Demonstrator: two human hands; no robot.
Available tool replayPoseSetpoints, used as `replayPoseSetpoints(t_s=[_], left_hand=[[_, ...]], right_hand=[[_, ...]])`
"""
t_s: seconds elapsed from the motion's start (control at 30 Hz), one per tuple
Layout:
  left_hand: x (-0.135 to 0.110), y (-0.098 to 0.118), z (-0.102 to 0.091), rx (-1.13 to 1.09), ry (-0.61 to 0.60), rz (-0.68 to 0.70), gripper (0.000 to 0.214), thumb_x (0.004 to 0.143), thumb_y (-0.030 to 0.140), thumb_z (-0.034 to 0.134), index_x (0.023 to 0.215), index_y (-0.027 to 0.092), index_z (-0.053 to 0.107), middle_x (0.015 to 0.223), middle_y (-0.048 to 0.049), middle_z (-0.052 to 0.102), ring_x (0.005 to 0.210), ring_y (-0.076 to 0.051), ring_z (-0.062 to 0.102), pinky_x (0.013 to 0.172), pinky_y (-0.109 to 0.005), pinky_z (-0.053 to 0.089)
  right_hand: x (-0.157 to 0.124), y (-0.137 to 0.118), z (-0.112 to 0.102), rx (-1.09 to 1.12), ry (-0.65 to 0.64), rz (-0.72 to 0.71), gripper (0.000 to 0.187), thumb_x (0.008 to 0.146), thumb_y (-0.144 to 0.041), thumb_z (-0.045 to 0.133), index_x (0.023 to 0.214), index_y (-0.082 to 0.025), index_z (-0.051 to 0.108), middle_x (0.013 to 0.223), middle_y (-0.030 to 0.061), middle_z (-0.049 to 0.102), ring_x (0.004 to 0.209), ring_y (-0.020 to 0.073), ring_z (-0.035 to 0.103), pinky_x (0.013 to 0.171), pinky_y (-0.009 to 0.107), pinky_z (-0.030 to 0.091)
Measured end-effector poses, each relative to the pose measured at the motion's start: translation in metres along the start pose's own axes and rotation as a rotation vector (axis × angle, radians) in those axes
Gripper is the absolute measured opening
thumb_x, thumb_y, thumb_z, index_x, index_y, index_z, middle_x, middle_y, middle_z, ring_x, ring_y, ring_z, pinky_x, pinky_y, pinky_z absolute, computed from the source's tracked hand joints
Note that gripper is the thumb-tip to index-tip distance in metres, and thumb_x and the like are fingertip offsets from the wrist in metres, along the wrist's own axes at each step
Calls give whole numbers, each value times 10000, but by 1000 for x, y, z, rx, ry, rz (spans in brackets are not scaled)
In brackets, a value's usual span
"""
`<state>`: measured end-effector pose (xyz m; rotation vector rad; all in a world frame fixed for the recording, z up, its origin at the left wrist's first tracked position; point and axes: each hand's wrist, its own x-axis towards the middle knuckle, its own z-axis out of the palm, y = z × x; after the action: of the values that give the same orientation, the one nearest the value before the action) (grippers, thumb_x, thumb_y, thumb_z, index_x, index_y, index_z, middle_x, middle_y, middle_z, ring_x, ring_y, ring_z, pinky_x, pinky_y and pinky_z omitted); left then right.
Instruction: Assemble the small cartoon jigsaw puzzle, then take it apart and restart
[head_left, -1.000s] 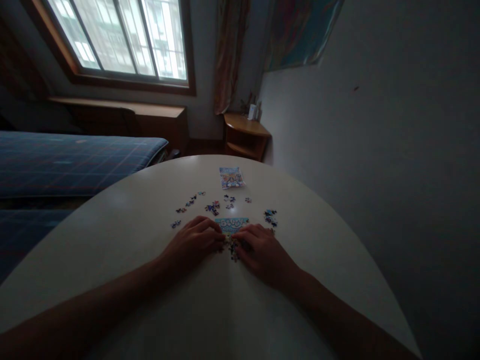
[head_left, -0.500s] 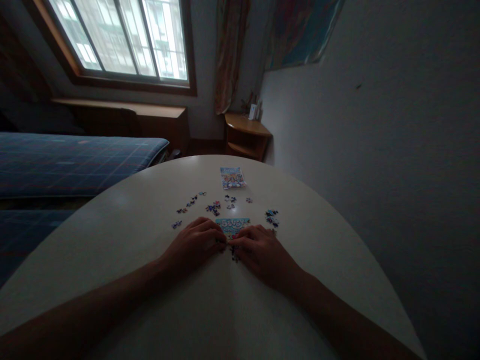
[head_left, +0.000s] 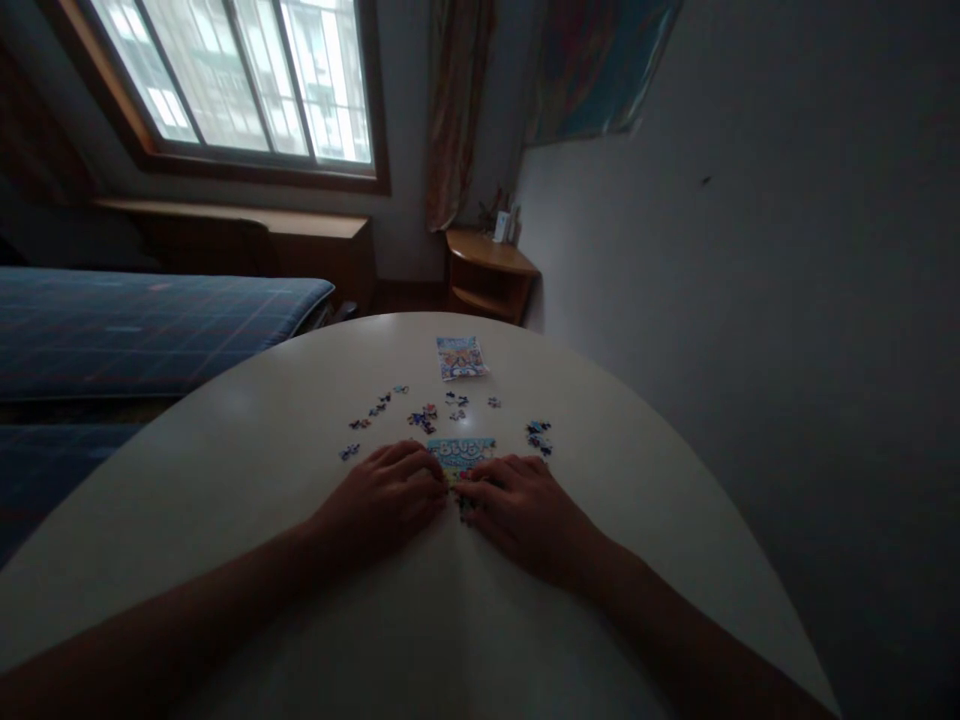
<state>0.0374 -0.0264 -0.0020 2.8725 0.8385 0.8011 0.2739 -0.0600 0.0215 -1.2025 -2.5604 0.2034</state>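
Observation:
A partly joined jigsaw puzzle (head_left: 463, 450) with light-blue lettering lies on a round white table (head_left: 247, 430). My left hand (head_left: 382, 495) rests palm down at the puzzle's near left edge, fingertips on it. My right hand (head_left: 521, 510) rests palm down at its near right edge, fingertips meeting the left hand's over small pieces. Whether a piece is pinched is hidden by the fingers. Loose puzzle pieces (head_left: 424, 415) lie scattered just beyond, with a small cluster of pieces (head_left: 538, 436) to the right. A printed reference picture (head_left: 461, 357) lies farther back.
A bed with a blue checked cover (head_left: 142, 325) stands left of the table. A grey wall (head_left: 750, 300) runs close along the right. A wooden corner shelf (head_left: 487, 275) and a window (head_left: 240, 80) with a curtain are at the back.
Both hands have shifted very little; the fingertips have closed slightly together at the puzzle's near edge. The view has tilted a little.

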Motion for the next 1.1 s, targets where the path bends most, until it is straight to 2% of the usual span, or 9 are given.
replayPoseSetpoints(t_s=[0.07, 0.17, 0.23, 0.33, 0.47, 0.6, 0.83, 0.97, 1.1], left_hand=[[0, 0, -2, 3, -30, 10, 100, 949, 235, 554, 983, 205, 643, 1026, -46, 665, 1012, -204, 575, 910, -389, 500], [0, 0, -4, -5, -50, 24, 100, 957, 230, 535, 989, 202, 625, 1035, -47, 661, 1003, -208, 577, 890, -399, 514], [0, 0, -4, -5, -51, 28, 107, 960, 221, 521, 993, 202, 621, 1033, -47, 663, 994, -211, 583, 872, -404, 525], [-2, -2, -3, -6, -49, 27, 122, 959, 215, 514, 1016, 208, 621, 1039, -48, 661, 972, -195, 599, 888, -401, 532], [-4, -4, -2, -5, -68, 32, 157, 962, 214, 505, 1076, 215, 612, 1089, -46, 653, 979, -184, 615, 943, -417, 526], [-2, -1, -4, 5, -62, 47, 185, 968, 205, 480, 1111, 204, 598, 1109, -60, 652, 988, -192, 625, 914, -408, 554], [-2, -2, -3, 5, -66, 50, 247, 942, 173, 488, 1165, 214, 586, 1205, -71, 628, 1067, -194, 621, 963, -390, 537], [-4, -4, -1, 6, -76, 55, 267, 951, 179, 473, 1199, 201, 570, 1238, -88, 614, 1105, -212, 610, 964, -408, 535], [-2, -3, -3, -15, -77, 58, 249, 959, 188, 462, 1179, 203, 577, 1221, -92, 617, 1060, -207, 623, 931, -399, 550]], right_hand=[[-3, 15, -5, 2, 33, 30, 261, 955, -237, 536, 1201, -244, 624, 1167, 64, 672, 1099, 217, 578, 959, 403, 346], [-11, 48, -18, -39, 59, 170, 247, 885, -123, 561, 1080, -232, 664, 1123, 62, 695, 1085, 225, 608, 942, 424, 349], [-18, 67, -29, -30, 46, 258, 176, 867, -177, 607, 1009, -242, 688, 1080, 54, 708, 1025, 234, 634, 927, 442, 366], [-25, 82, -41, 72, 22, 310, 138, 854, -274, 652, 975, -244, 710, 983, 45, 714, 882, 200, 653, 846, 380, 435], [-26, 82, -41, 131, 0, 331, 180, 810, -289, 696, 981, -243, 729, 974, 51, 698, 775, 171, 636, 760, 324, 470], [-23, 82, -35, 153, -6, 340, 143, 827, -273, 667, 949, -246, 736, 969, 46, 683, 721, 148, 614, 733, 309, 464], [-21, 77, -38, 137, -20, 356, 110, 775, -227, 686, 881, -203, 701, 934, 54, 678, 766, 164, 614, 721, 297, 445], [-21, 73, -39, 162, -17, 350, 118, 774, -234, 684, 884, -192, 686, 840, 34, 672, 714, 150, 598, 682, 278, 436], [-20, 69, -36, 220, -34, 355, 88, 780, -207, 656, 866, -188, 662, 761, 17, 660, 673, 142, 589, 636, 263, 431]])
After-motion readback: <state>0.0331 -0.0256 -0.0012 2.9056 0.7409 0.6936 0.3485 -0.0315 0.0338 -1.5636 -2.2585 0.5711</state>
